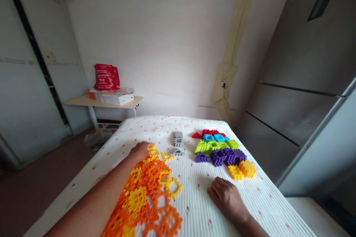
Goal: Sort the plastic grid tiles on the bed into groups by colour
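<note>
At the far end of a loose heap of orange and yellow interlocking plastic building pieces [152,177], my left hand [141,150] has its fingers closed at the edge of a yellow building piece [152,151]. Its fingertips are partly hidden. My right hand [226,195] rests curled on the striped white cover [197,211], apart from any piece; its palm side is hidden. Beyond it lie yellow-orange stacks [247,169], purple stacks [218,157], lime green stacks [217,145], blue stacks [218,138] and red stacks [213,132]. A grey stack [178,138] lies near the middle, with grey triangular pieces [178,152] before it.
A small table [78,100] at the back left bears a red bag [105,76] and a white box [118,99]. To the right stands a grey refrigerator [300,63]. A wall socket [224,85] sits behind the covered surface.
</note>
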Motion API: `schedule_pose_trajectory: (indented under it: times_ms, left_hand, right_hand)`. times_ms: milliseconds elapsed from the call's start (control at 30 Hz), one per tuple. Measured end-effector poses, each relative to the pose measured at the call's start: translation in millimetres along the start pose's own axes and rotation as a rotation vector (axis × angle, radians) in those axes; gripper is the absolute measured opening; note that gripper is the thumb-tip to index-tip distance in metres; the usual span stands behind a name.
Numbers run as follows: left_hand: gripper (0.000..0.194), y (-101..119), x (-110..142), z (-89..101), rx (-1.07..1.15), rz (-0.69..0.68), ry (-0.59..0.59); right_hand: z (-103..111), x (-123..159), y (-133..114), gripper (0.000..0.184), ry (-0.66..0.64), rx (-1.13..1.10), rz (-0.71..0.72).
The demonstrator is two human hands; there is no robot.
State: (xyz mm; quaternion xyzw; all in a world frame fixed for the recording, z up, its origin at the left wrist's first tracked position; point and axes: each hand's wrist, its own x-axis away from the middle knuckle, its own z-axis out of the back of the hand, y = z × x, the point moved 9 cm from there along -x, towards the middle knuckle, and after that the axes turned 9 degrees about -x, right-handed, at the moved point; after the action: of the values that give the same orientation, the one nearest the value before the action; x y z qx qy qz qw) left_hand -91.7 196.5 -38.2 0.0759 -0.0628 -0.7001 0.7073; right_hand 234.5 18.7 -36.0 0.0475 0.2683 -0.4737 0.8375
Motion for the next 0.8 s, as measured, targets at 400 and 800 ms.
schedule_pose_trajectory:
  times_ms: [400, 800]
  left_hand:
    - [0.029, -6, -3, -13.5, -0.133, -0.013, -0.061]
    - [0.008, -29, 44, 29.8, 0.121, 0.047, 0.191]
  right_hand:
    - [-8, 1, 7, 0.028, -0.058, -0.025, -0.071]
    - [-6, 0, 6, 0.030, -0.044, -0.010, -0.051]
